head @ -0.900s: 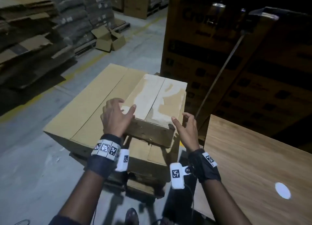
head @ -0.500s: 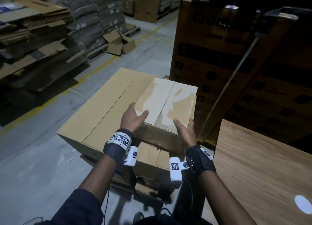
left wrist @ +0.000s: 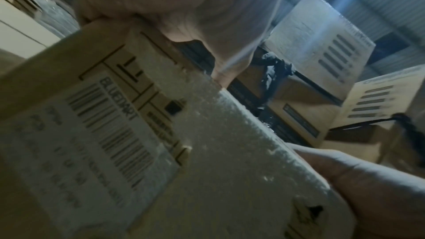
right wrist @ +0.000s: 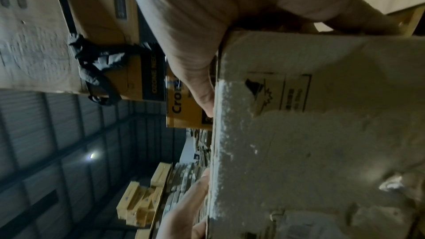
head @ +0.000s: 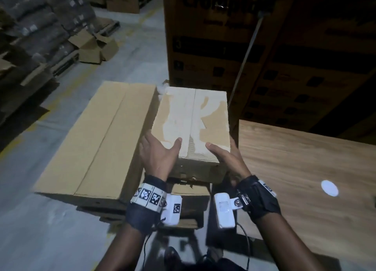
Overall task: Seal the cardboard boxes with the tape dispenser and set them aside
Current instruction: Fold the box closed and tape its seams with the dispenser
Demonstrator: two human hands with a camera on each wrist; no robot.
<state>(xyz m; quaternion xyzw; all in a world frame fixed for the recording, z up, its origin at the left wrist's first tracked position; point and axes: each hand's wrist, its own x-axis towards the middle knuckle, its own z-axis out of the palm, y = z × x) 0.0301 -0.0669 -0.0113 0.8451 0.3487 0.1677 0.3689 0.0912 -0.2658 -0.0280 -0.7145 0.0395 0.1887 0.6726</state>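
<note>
Between both hands, near centre of the head view: a small cardboard box [head: 193, 124], top flaps closed, pale torn patches across the top. It sits over the right end of a larger flat carton [head: 97, 136], which lies on stacked cartons on the grey floor [head: 30, 230].

Left hand [head: 156, 154]: clasping the box's near left corner, thumb laid on the top face, fingers down the left side. Left wrist view shows a barcode label [left wrist: 92, 143] on the near side face, print blurred.

Right hand [head: 225, 157]: clasping the near right corner, thumb on top, fingers wrapped round the right side. Whether the box is lifted clear or resting, cannot tell.

Right of the box: a wood-grain tabletop [head: 305, 179] with a bright round light spot [head: 329, 187]. Behind: a tall stack of printed cartons [head: 223, 37], dim. Far left: an open empty box [head: 95, 49] on the floor beside stacked goods.
</note>
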